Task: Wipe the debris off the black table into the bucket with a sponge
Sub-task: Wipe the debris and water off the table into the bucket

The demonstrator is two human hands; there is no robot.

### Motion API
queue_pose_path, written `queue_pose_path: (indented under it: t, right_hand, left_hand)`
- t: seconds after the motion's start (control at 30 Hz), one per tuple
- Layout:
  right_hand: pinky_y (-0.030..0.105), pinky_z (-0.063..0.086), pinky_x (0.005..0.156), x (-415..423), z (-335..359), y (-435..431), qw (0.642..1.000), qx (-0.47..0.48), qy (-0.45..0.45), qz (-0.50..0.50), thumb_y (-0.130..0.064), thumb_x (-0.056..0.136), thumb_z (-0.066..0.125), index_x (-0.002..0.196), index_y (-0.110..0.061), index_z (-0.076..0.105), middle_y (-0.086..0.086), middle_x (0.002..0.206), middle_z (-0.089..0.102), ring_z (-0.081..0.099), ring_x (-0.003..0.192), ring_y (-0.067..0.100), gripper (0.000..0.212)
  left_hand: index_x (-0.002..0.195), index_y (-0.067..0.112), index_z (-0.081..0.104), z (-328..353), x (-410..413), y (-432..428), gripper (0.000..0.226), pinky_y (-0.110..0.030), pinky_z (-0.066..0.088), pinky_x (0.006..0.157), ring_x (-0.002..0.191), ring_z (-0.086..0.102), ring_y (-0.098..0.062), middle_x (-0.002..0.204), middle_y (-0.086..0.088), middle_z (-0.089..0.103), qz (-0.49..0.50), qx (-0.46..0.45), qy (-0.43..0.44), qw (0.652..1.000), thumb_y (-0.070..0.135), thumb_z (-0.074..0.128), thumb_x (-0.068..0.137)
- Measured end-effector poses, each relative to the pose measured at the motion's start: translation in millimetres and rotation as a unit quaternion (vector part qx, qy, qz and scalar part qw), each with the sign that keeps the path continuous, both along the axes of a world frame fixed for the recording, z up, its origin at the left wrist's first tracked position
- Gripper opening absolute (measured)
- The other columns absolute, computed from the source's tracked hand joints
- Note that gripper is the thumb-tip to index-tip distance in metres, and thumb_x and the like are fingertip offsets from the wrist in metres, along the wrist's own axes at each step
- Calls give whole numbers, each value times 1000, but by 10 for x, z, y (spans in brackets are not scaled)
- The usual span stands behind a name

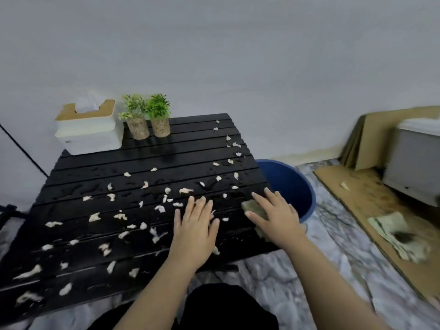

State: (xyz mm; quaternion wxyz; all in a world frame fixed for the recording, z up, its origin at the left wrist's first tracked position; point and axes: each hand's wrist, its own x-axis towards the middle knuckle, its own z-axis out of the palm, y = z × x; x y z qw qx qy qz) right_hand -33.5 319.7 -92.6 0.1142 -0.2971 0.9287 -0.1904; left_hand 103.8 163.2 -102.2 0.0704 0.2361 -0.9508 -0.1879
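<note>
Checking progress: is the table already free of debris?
No, white scraps lie scattered across most of the table.

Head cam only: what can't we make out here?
Head view:
Sponge: mostly under the right hand; shape unclear.
Bucket bottom: hidden by the table edge and its own rim.
Table's near-left corner: cut off by the frame edge.
Crumpled item, right: blurred.

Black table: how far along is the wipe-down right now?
Early. Done: only a small patch of the black table at its near right corner looks free of scraps. In hand: the right hand presses the sponge flat at the right edge, beside the blue bucket; the left hand lies flat on the slats. Left: white debris dots most of the top, near left to far right.
</note>
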Motion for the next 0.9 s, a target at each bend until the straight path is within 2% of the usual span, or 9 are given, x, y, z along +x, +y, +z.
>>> queue_pose_path:
  t: [0.1,0.2,0.3,0.5,0.57,0.67,0.73,0.8,0.9]
  right_hand:
    - [50,17,116,55,-100,80,1000,-23,-4,-1,-62,88,37,139,-46,23,-6,157,12,6,144,18,55]
    - [49,5,116,59,-139,76,996,-54,53,54,-49,93,41,138,-50,24,-6,158,5,-2,145,19,48]
    - [49,13,117,38,-169,83,992,-34,68,104,-38,93,48,134,-44,38,0,154,23,9,144,25,43]
    - [45,34,110,136,-232,-15,986,-68,142,47,-17,93,52,124,-24,58,12,135,54,41,130,34,33]
    - [44,36,109,144,-224,-34,984,-85,150,45,-10,92,53,121,-18,61,13,129,59,49,124,34,31]
    - [41,37,108,151,-143,-17,984,-123,124,34,-6,92,52,121,-11,60,12,128,59,50,122,29,30]
    - [33,39,104,184,-18,-13,976,-204,76,-3,-5,92,52,121,-10,60,10,129,59,50,118,17,31]
    - [23,38,99,262,136,-76,958,-280,35,-50,-9,93,51,121,-18,60,1,127,59,49,112,5,30]
    - [31,46,98,528,356,-335,933,-348,-47,-76,-17,92,54,116,-33,61,-10,119,63,57,107,7,30]
  left_hand:
    - [147,23,9,-78,26,98,56,-44,-7,116,143,-12,-13,158,6,1,6,-10,-27,1000,44,17,96]
    - [147,22,7,-153,25,114,57,-44,-9,115,143,-13,-13,158,6,-1,13,-32,-38,999,45,13,96]
    - [147,23,5,-201,22,105,57,-42,-12,114,143,-15,-13,158,6,-3,12,-40,-43,998,47,9,95]
    - [146,24,1,-218,21,108,56,-40,-15,113,141,-19,-10,157,7,-6,13,-37,-30,999,45,6,94]
    - [146,25,0,-176,39,101,54,-38,-14,114,138,-22,-6,157,8,-6,12,-15,-14,1000,43,6,95]
    - [146,26,0,-41,120,22,53,-35,-14,114,138,-21,-3,157,11,-3,18,2,24,1000,42,6,96]
    - [146,28,1,72,217,-99,53,-33,-14,114,137,-20,-1,156,13,-1,21,2,48,999,43,6,95]
    - [146,29,3,168,364,-267,54,-30,-12,114,138,-17,1,156,14,2,31,3,70,997,44,6,94]
    - [146,28,8,252,711,-577,52,-25,-9,113,136,-12,5,155,15,7,74,17,93,993,41,11,96]
